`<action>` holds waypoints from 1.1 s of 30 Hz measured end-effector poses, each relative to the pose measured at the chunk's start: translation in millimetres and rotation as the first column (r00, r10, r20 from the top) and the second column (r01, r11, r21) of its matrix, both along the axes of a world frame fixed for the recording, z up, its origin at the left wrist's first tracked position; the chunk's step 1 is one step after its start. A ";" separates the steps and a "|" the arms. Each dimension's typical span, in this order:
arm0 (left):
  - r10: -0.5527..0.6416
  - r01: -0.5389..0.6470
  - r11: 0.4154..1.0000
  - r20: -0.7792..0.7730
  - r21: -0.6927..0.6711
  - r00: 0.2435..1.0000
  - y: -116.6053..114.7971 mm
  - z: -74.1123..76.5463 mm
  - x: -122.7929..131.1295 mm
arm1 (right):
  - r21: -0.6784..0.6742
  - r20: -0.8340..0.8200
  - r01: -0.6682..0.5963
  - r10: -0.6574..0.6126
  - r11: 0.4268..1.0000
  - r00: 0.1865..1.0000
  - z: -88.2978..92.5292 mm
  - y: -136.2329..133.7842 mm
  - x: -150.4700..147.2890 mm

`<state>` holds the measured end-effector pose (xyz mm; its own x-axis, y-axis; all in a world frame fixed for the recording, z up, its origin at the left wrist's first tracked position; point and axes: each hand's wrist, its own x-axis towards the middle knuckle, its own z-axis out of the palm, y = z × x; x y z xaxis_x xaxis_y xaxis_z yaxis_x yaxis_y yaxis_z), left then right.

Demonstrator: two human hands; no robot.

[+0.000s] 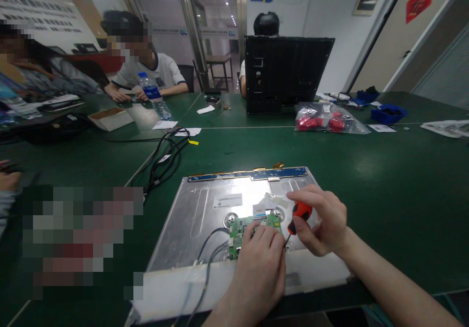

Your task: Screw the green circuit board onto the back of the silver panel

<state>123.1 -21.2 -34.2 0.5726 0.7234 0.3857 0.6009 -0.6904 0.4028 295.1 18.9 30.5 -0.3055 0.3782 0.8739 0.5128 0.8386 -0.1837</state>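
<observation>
A silver display panel lies flat in front of me, with a green circuit board at its middle. My left hand is over the board, fingers together and bent down onto it; the fingertips are hidden. Between the thumb and fingers of my right hand is a red and black screwdriver. Its thin shaft slants down to the board's right edge, beside my left hand; the tip is hard to see. A flat ribbon cable meets the board's top, and dark wires run from its left side.
Black cables lie coiled beyond the panel's left corner. Farther back are a water bottle, an open carton, a large black screen, a plastic bag with red items and a blue tray. Other people sit around the green table.
</observation>
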 end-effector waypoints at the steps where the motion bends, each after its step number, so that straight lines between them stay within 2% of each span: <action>1: -0.001 0.001 1.000 0.000 0.003 1.000 0.0 -0.2 -0.1 | 0.007 -0.002 0.001 -0.001 1.000 1.000 -0.1 0.2 -0.2; 10: 0.012 -0.012 1.000 -0.001 0.020 1.000 0.2 -2.4 0.4 | 0.028 0.014 0.031 -0.032 0.999 0.999 -3.7 2.5 -0.6; 20: 0.004 -0.004 1.000 -0.010 0.007 1.000 0.1 1.2 0.7 | -0.046 -0.001 -0.065 0.065 0.997 0.998 -1.4 -0.4 3.5; 24: 0.001 -0.001 1.000 -0.007 -0.010 1.000 0.2 -1.5 0.2 | -0.064 -0.003 -0.064 0.064 0.996 0.998 -1.2 -1.6 4.1; 33: 0.002 -0.002 1.000 0.000 -0.002 1.000 -0.3 -0.8 0.2 | -0.009 -0.015 -0.025 0.025 1.000 1.000 -1.5 0.5 1.2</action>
<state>123.3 -21.5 -35.1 0.5710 0.7254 0.3844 0.6022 -0.6883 0.4045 296.3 19.4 28.9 -0.3021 0.3788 0.8748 0.4890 0.8493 -0.1989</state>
